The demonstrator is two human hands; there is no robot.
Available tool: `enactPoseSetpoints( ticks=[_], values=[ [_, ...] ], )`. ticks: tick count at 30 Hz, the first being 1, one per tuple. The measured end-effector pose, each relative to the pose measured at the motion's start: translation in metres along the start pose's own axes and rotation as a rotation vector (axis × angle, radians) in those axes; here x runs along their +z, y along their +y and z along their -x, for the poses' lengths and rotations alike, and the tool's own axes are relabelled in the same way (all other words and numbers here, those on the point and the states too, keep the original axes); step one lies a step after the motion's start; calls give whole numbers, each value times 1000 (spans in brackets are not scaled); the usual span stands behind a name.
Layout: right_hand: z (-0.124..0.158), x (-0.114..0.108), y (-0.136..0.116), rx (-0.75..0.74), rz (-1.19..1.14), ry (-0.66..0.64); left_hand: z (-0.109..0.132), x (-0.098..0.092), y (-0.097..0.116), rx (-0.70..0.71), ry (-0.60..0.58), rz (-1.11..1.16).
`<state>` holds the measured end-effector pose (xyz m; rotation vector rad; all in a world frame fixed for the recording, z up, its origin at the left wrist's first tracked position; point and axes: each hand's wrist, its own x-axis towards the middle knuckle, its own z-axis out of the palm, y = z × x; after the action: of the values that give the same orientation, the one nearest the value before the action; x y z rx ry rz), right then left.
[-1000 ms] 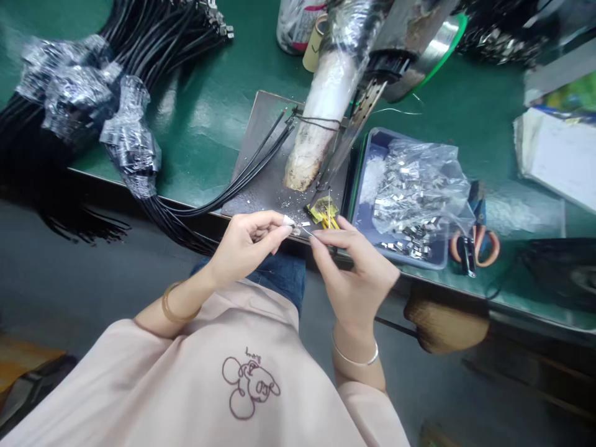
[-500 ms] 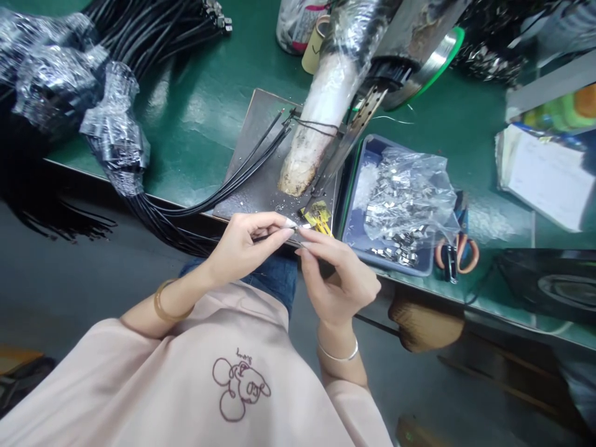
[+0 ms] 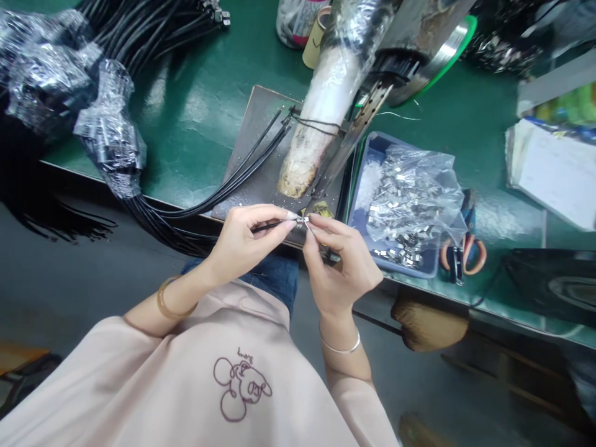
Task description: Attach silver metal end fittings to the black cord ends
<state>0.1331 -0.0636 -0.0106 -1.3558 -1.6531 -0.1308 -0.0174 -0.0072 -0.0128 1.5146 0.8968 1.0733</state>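
Closes the gap of a second ago, just off green workbench [image 3: 200, 136] edge. With left hand [image 3: 242, 239] pinches thin black cable [image 3: 266, 227] near its tip for steadiness, meets it with small silver metal clip [image 3: 302, 220] nipped in right hand [image 3: 339, 267]; keeps blue plastic tray [image 3: 378, 139] of spares within reach.

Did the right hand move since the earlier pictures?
Yes. Against the blue tray, the right hand shifted left, away from it; its grip now pinches the small metal clip beside the left hand, which holds the black cable.

The fingers [image 3: 285, 227] hide most of a tiny metal piece [image 3: 302, 220].
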Motion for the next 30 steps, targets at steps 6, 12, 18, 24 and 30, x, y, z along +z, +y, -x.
enactPoseSetpoints(
  ticks=[6,12,18,24,30],
  values=[
    [-6,0,-1,4,7,-9,-5,0,3,118,45,-37],
    [-6,-2,-2,2,3,-20,-6,-3,3,187,43,-55],
    [-10,-4,-3,23,-6,-27,-7,-6,5,109,7,-62],
    [-10,-4,-3,46,-31,-45,-9,-10,6,53,-29,-55],
    [-10,-4,-1,41,-38,-67,-11,-13,7,29,-65,-56]
  ],
)
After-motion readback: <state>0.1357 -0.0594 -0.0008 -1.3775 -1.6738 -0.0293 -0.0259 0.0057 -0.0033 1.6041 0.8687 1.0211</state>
